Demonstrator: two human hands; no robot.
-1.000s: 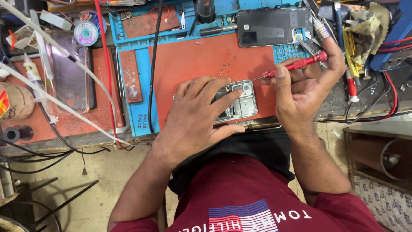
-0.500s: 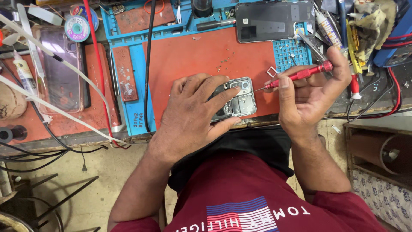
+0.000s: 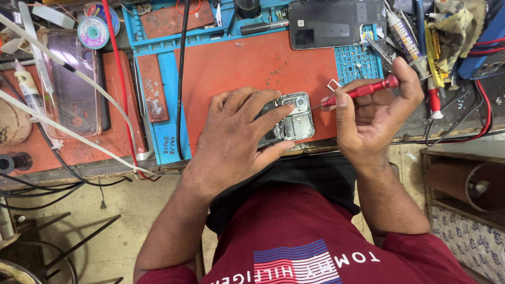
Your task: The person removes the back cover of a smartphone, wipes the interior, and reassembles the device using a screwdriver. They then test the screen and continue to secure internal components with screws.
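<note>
The left hand (image 3: 234, 134) lies spread, palm down, over an opened phone (image 3: 289, 118), fingers pressing it flat against the orange work mat (image 3: 236, 68) near the bench's front edge. The right hand (image 3: 371, 113) is closed around a red screwdriver (image 3: 363, 90), gripped between thumb and fingers, its thin tip reaching toward the camera corner of the phone's exposed inner frame. The step in hand appears to be working a small screw at that corner; the next move likely calls for keeping the tip seated square on the screw head and turning with light pressure while the left hand stops the phone from sliding.

A few tiny loose screws (image 3: 273, 73) lie scattered on the mat above the phone, not in any tray. The blue gridded tray section (image 3: 357, 63) to the right looks mostly bare, though its small cells are hard to read. A dark phone back panel (image 3: 334, 22) rests at the mat's far edge, and a phone in a clear case (image 3: 71, 84) lies well apart to the left, beside a roll of solder wick (image 3: 93, 31)
</note>
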